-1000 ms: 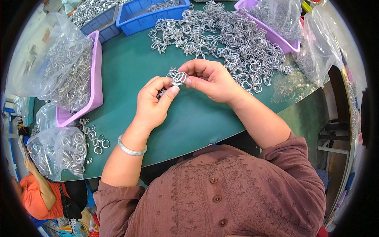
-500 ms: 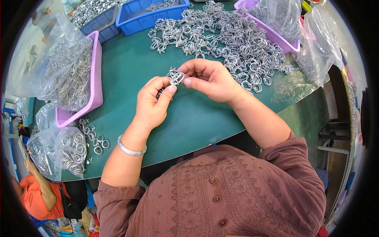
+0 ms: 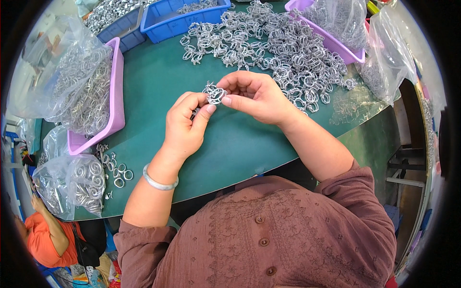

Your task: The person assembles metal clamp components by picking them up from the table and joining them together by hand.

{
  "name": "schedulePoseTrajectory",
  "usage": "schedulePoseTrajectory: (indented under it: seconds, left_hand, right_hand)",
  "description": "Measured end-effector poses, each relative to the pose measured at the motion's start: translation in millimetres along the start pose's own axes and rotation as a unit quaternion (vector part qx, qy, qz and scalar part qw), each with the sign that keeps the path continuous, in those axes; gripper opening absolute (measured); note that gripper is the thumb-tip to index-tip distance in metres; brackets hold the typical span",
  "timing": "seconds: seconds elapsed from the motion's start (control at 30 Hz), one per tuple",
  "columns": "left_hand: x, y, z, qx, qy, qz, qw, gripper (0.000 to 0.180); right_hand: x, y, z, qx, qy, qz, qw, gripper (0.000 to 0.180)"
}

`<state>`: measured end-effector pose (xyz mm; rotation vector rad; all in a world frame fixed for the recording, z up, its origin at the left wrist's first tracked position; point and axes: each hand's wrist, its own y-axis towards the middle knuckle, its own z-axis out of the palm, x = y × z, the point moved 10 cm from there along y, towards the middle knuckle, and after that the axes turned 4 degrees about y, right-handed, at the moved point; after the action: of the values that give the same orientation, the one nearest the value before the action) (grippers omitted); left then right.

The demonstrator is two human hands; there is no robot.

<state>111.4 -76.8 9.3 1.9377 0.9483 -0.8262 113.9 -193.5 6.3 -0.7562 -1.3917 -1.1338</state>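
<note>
A small cluster of silver-grey metal rings (image 3: 214, 93) is held up over the green table (image 3: 158, 77). My left hand (image 3: 185, 125) is closed on it, thumb and forefinger pinching from the left; part of the cluster lies hidden behind those fingers. From the right, my right hand (image 3: 257, 96) is closed with thumb and forefinger at the cluster's right side, gripping a ring there. A pale bangle (image 3: 159, 178) circles my left wrist. Beyond my hands spreads a large heap of similar loose rings (image 3: 269, 38).
Left stands a lilac basket (image 3: 117, 91) with bagged rings; below it are a clear bag of spiral metal parts (image 3: 86, 180) and several loose rings (image 3: 119, 176). Blue trays (image 3: 185, 21) and another lilac basket (image 3: 336, 48) line the back. A person in orange (image 3: 45, 235) sits lower left.
The rings between my fingertips have turned slightly, and the right-hand ring sits differently. Both hands stay nearly in place. The person at lower left has shifted a hand a little.
</note>
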Motion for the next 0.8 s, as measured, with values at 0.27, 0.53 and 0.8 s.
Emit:
schedulePoseTrajectory:
  seconds: [0.27,0.53,0.8]
  left_hand:
    - [-10.7,1.7,-2.8,-0.010,0.017,0.016,1.000,0.011]
    - [-12.1,1.5,-4.3,-0.019,0.014,0.019,1.000,0.012]
    - [-15.3,2.6,-6.6,-0.027,0.019,0.026,0.999,0.013]
  right_hand:
    - [-2.7,-0.3,-2.2,-0.008,0.038,0.012,0.999,0.018]
    - [-2.5,-1.2,-1.0,0.001,0.043,0.025,0.999,0.020]
    - [-0.7,-1.0,-1.5,-0.005,0.047,0.002,0.999,0.020]
